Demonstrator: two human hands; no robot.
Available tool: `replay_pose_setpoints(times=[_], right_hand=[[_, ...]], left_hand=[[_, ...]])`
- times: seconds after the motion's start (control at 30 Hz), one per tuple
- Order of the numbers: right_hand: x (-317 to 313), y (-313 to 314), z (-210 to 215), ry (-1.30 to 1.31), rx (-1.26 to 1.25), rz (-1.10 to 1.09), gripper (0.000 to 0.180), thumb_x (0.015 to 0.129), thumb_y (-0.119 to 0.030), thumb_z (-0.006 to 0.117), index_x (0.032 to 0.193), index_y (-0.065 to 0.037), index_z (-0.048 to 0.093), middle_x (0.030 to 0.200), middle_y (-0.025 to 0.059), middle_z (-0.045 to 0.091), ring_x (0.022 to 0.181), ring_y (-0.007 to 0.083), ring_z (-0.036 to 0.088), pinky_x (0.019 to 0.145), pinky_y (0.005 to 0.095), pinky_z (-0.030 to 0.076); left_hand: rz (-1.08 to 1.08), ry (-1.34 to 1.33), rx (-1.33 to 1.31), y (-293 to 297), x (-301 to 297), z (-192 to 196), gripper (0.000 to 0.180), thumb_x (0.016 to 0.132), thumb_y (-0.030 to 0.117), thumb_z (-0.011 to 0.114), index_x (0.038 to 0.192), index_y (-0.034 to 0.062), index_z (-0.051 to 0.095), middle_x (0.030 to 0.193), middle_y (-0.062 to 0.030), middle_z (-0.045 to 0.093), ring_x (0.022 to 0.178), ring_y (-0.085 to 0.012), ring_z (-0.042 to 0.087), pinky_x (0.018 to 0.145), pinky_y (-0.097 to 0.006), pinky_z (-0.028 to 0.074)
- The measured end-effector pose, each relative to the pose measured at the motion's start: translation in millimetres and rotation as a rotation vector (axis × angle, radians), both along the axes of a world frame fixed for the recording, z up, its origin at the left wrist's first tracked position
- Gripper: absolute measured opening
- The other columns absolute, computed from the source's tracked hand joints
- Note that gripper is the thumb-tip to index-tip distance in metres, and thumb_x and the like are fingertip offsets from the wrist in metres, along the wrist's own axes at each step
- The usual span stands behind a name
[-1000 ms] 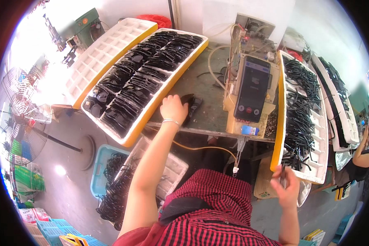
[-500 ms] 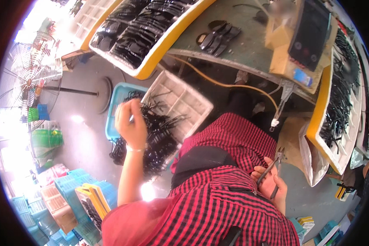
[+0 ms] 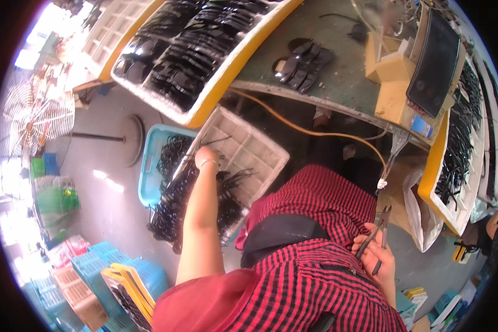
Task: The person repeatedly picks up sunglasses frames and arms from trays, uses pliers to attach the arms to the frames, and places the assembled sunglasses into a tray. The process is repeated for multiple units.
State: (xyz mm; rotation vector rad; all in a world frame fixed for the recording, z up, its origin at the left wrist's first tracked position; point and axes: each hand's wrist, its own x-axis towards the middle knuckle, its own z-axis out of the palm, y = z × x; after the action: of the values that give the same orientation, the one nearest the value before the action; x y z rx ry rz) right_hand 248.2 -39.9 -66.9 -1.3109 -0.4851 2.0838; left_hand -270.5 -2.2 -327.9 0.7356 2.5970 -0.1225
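Note:
My left hand (image 3: 206, 157) reaches over a white compartmented tray (image 3: 271, 145), at the edge of a heap of thin black plastic pieces (image 3: 180, 207). Its fingers are turned down and hidden, so whether they grip a piece does not show. The heap spreads over the tray's near left part and past its side. In my right hand (image 3: 383, 257), held at the right of my lap, is a pair of cutting pliers (image 3: 380, 232) with dark handles. Their jaws point up and away from me, slightly apart.
Behind the tray stands a blue basin (image 3: 148, 180) with more black pieces. A yellow-edged tray of glossy black parts (image 3: 196, 52) overhangs at the far left. Several black parts (image 3: 304, 63) lie on the workbench (image 3: 343, 72). Another filled tray (image 3: 430, 180) is at right, a fan (image 3: 30, 124) at left.
My left hand, raised with bent fingers before, has swung right and down to the black pieces. The pliers remain in my right hand. The whole view has shifted a little.

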Motion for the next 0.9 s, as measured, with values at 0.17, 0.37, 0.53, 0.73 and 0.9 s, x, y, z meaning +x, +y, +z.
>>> replay_pose_setpoints(times=[0.17, 0.37, 0.53, 0.73, 0.9], right_hand=[[-4, -9, 1, -0.005, -0.032, -0.144, 0.062, 0.083, -0.009, 0.054, 0.141, -0.003, 0.031, 0.109, 0.0203, 0.059, 0.099, 0.0298, 0.061, 0.090, 0.0406, 0.051], [18, -35, -9, -0.194, 0.290, -0.196, 0.035, 0.077, 0.006, 0.054, 0.107, -0.008, 0.043, 0.092, 0.0145, 0.057, 0.079, 0.0242, 0.057, 0.073, 0.0386, 0.049], [-6, -19, 19, -0.346, 0.570, -0.048, 0.026, 0.079, 0.005, 0.058, 0.101, -0.002, 0.048, 0.083, 0.0128, 0.059, 0.070, 0.0149, 0.057, 0.066, 0.0271, 0.047], [-56, 43, 57, -0.620, 1.138, 0.257, 0.042, 0.071, 0.002, 0.073, 0.112, -0.005, 0.062, 0.067, -0.0002, 0.054, 0.055, 0.0111, 0.051, 0.051, 0.0256, 0.039], [-31, 36, 47, -0.971, 1.418, 0.195, 0.023, 0.071, -0.006, 0.077, 0.091, -0.007, 0.066, 0.063, 0.0016, 0.053, 0.053, 0.0160, 0.051, 0.049, 0.0298, 0.039]], left_hand=[[0.057, -0.019, -0.021, -5, -4, -37, 0.029, 0.084, 0.017, 0.059, 0.101, -0.0029, 0.070, 0.105, -0.0247, 0.068, 0.095, -0.0329, 0.069, 0.084, -0.037, 0.055], [0.398, -0.618, 0.509, -60, 31, 48, 0.019, 0.084, 0.011, 0.058, 0.094, -0.0043, 0.063, 0.063, -0.0093, 0.062, 0.046, -0.0163, 0.059, 0.039, -0.027, 0.044], [0.322, -1.060, 0.538, -81, 118, 215, 0.013, 0.087, 0.009, 0.056, 0.096, 0.0036, 0.063, 0.068, 0.0009, 0.060, 0.044, -0.0051, 0.047, 0.038, -0.018, 0.031], [-0.509, -1.272, 0.549, -32, 209, 280, 0.019, 0.082, -0.003, 0.058, 0.100, -0.0048, 0.063, 0.077, 0.0002, 0.063, 0.067, -0.0047, 0.055, 0.059, -0.020, 0.044], [-0.613, -1.287, 0.491, -16, 232, 300, 0.019, 0.082, -0.004, 0.059, 0.100, -0.0038, 0.064, 0.079, -0.0002, 0.065, 0.068, -0.0041, 0.056, 0.060, -0.019, 0.044]])
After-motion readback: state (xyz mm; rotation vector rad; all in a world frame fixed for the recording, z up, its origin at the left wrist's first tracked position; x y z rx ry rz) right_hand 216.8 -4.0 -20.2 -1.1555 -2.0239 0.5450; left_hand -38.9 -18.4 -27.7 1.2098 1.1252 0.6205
